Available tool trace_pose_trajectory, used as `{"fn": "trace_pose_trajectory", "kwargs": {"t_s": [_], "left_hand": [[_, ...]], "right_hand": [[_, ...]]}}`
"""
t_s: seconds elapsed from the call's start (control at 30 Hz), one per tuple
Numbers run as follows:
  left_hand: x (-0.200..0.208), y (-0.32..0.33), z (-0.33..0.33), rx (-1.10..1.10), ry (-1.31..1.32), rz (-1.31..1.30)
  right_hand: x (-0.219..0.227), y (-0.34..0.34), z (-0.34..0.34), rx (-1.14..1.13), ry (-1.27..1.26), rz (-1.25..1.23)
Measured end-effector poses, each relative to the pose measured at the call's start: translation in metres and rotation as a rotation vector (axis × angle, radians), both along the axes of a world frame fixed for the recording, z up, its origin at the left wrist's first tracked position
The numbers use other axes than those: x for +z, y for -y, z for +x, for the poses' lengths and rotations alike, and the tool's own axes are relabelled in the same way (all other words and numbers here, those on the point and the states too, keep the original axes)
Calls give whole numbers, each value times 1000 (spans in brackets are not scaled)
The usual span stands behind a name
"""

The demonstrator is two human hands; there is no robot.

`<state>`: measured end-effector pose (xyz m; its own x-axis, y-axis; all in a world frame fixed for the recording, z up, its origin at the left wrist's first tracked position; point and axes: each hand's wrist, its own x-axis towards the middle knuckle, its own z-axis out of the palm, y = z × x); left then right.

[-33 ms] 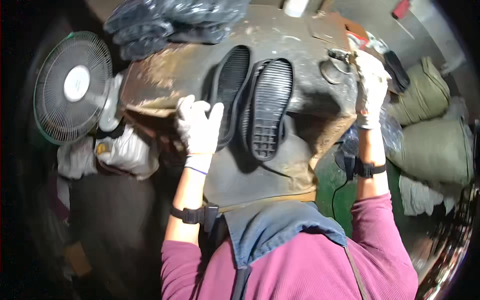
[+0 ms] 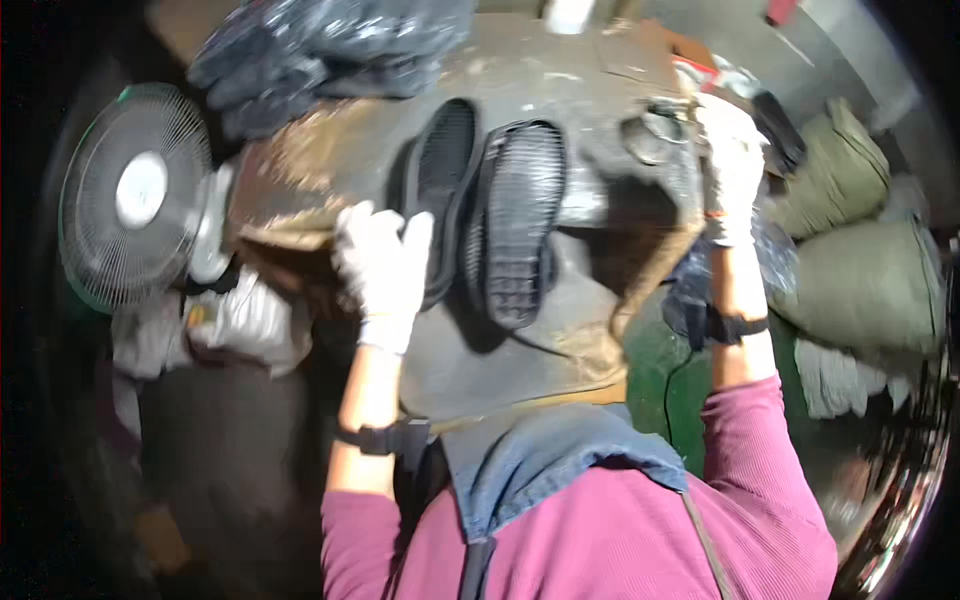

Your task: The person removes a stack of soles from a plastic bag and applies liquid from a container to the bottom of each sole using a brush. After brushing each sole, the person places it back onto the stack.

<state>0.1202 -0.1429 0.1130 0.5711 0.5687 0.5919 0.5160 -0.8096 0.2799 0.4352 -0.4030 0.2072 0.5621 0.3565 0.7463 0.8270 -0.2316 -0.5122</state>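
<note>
Two black shoe soles lie side by side on the worn work surface. The left sole [image 2: 447, 150] shows its hollow, ribbed inside; the right sole [image 2: 525, 195] shows a ridged face with a grid of blocks at its near end and seems to rest on another black piece. My left hand [image 2: 380, 260], in a white glove, is beside the left sole, thumb apart from the fingers and close to the sole's rim. My white-gloved right hand [image 2: 732, 160] is at the table's right edge, next to a small round metal container [image 2: 652, 138]. Glare and blur hide its fingers.
Black items in clear plastic [image 2: 340, 50] are piled at the far left of the work table [image 2: 570, 85]. A fan [image 2: 140, 195] stands left, above white bags [image 2: 250, 320]. Stuffed green sacks [image 2: 860, 285] stand right. A white object [image 2: 568, 15] is at the far edge.
The whole view has shifted slightly, with the table and soles appearing a little further left. Both hands keep nearly the same places and poses.
</note>
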Motion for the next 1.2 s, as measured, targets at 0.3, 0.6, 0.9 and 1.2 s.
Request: {"fn": "trace_pose_trajectory", "kwargs": {"t_s": [0.3,0.6,0.9,1.2], "left_hand": [[-27,-44,-9,55,-108,-163],[0,-49,-11,-28,-62,-68],[30,-59,-16,-488,402,-1848],[72,-3,19,-1353,974,-2256]], "right_hand": [[-36,-3,82,-322,114,-492],[-101,2,144,-245,114,-579],[-111,22,136,-95,-550,198],[-93,31,118,237,-801,845]]}}
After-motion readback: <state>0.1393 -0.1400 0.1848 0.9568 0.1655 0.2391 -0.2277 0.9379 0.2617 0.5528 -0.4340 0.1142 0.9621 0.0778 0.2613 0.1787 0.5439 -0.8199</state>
